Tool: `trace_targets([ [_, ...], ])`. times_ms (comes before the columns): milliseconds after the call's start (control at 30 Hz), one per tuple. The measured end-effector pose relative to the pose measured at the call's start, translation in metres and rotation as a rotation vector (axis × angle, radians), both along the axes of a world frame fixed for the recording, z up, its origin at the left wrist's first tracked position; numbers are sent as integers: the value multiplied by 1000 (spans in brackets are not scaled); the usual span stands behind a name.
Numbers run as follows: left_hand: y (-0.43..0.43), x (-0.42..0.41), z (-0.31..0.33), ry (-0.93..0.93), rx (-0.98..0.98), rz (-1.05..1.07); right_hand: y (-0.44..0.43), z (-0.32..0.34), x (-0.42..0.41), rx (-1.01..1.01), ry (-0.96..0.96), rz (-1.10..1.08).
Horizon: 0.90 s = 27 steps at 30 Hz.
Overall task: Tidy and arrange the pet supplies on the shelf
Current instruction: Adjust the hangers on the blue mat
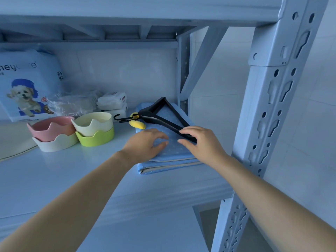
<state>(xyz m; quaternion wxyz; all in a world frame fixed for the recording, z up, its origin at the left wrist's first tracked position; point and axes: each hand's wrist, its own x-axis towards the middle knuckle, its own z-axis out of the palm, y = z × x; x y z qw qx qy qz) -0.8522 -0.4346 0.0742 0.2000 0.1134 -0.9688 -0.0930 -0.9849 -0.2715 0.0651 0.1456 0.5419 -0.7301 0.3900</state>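
While left hand [145, 143] rests on mat [172, 153], right hand [201, 144] grips hanger [156, 120].

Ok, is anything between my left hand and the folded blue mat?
Nothing visible: the left hand rests directly on the folded blue mat. A black hanger lies across the mat's top, its near end pinched by the right hand.
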Motion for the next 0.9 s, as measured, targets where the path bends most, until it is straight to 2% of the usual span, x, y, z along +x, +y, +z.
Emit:
trace_targets([
  [300,-23,-22,3,30,-71,66,-30,1,-19,192,82,-163],
  [600,-32,-31,2,-52,-88,30,-32,-2,-25,207,53,-186],
  [900,-24,-18,-3,-151,29,-24,-29,-7,-25,196,2,-180],
])
